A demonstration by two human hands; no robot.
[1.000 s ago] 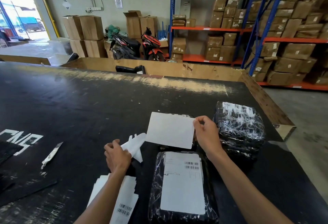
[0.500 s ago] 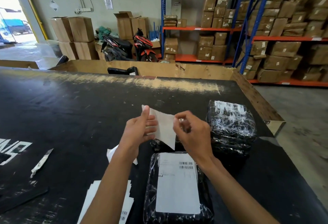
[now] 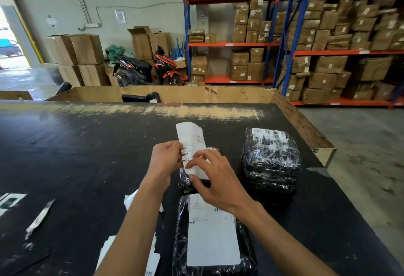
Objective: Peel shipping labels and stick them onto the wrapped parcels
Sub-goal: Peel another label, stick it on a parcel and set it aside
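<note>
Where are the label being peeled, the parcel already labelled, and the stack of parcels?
peeling label (image 3: 190, 138): head view, upper white face.
labelled parcel (image 3: 213, 243): head view, its stuck label.
parcel stack (image 3: 271, 159): head view, top parcel's wrap.

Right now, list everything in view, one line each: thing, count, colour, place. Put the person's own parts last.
shipping label: one, white, held up over the table between both hands.
labelled parcel: one, black wrap with white label, near edge of table.
small parcel: one, black, under the hands, mostly hidden.
parcel stack: one stack, black wrap, right of the hands; count unclear.
label sheets: several, white, near edge by the left forearm.
paper strip: one, white, left on the table.
table: one, black, scuffed.
motorbikes: two, black and red, by the far wall.
cardboard boxes: many, brown, on orange and blue racks.
left hand: grip on the label's left edge.
right hand: grip on the label's lower part.
</note>
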